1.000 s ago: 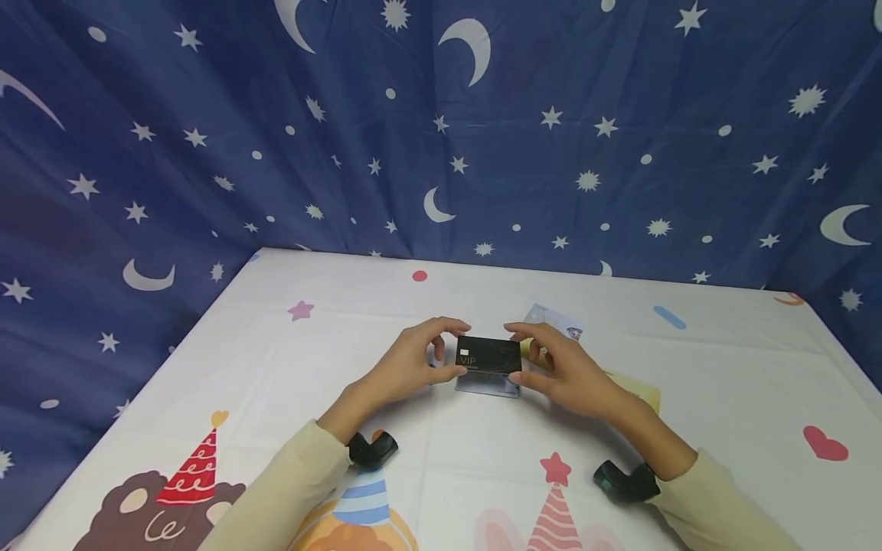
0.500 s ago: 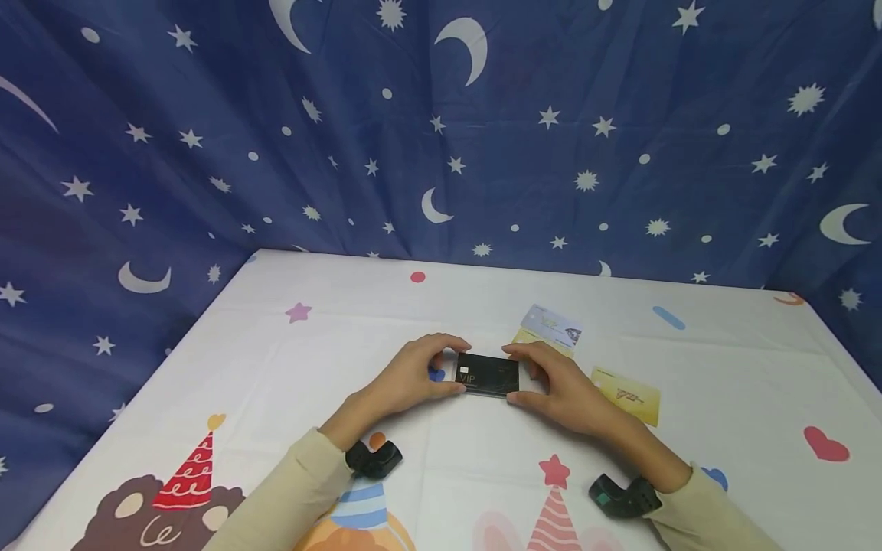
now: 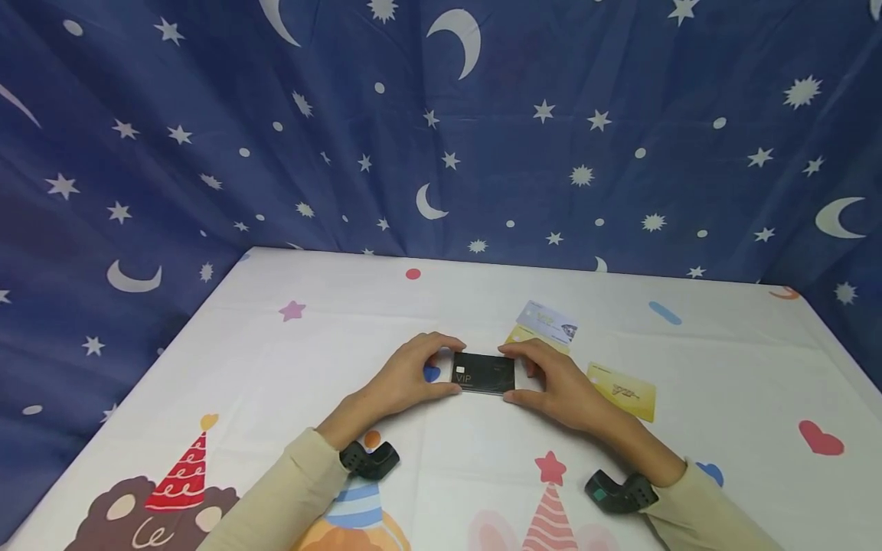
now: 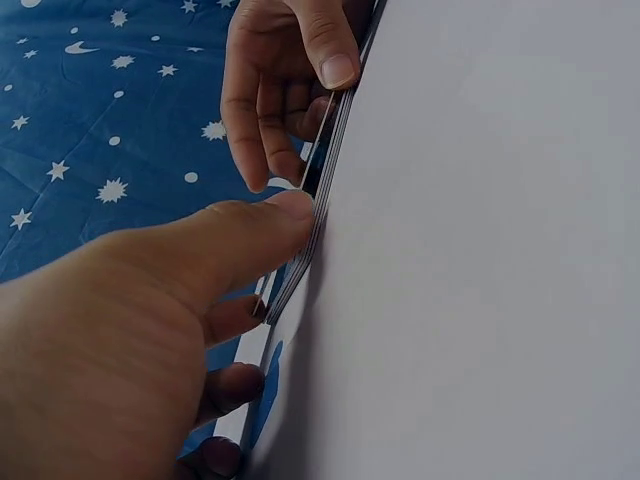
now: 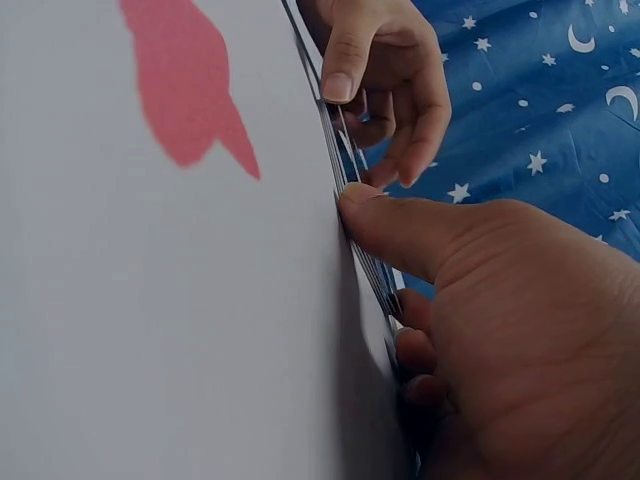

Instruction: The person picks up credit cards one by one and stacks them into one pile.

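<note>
Both of your hands are grasping the black VIP card [image 3: 483,373], which lies face up in front of you at the middle of the table, on top of several thin layers whose edges show in the wrist views. Your left hand [image 3: 406,376] is at its nine o'clock end and your right hand [image 3: 561,384] at its three o'clock end, each pinching with the thumb on the near edge and bent fingers at the far edge. Whether the bottom layer touches the white tablecloth [image 3: 723,367], you cannot tell.

From the black card, you have a pale blue card [image 3: 544,320] near at two o'clock. A partly hidden yellow card [image 3: 518,335] adjoins its near side, just beyond your right fingertips. A second yellow card [image 3: 622,392] lies flat at three o'clock, beside your right wrist and apart from the other two.

You wear black wrist cameras [image 3: 370,459], one at eight o'clock and one at four. Beyond the table's twelve o'clock edge hangs a dark blue curtain [image 3: 344,92] with pale moons and stars.
</note>
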`<state>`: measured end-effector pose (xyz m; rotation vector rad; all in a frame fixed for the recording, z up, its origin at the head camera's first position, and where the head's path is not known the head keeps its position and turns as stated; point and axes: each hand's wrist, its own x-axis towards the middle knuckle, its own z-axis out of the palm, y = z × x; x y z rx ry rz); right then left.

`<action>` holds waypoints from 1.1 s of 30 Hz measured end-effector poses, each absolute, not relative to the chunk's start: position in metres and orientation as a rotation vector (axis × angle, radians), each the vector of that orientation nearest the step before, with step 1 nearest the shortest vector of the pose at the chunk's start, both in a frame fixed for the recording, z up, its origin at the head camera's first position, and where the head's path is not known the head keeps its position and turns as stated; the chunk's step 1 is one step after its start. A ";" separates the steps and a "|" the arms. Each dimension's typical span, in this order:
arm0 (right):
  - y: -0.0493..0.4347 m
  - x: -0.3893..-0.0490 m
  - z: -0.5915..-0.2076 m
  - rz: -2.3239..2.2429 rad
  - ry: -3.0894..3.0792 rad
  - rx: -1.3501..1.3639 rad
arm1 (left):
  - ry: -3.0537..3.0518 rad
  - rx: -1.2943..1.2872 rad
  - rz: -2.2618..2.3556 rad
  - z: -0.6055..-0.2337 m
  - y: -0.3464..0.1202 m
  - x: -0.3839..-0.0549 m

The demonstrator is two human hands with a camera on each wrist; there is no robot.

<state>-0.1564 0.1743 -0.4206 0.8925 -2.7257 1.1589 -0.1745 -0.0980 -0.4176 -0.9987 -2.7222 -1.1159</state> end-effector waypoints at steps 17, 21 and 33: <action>0.174 -0.157 -0.423 1.146 -2.719 0.911 | -2.715 -1.067 -1.082 -0.420 -0.099 -0.176; 0.174 -0.157 -0.423 1.130 -2.725 0.909 | -2.712 -1.078 -1.092 -0.420 -0.099 -0.176; 0.174 -0.156 -0.420 1.144 -2.769 0.884 | -2.709 -1.108 -1.144 -0.420 -0.099 -0.177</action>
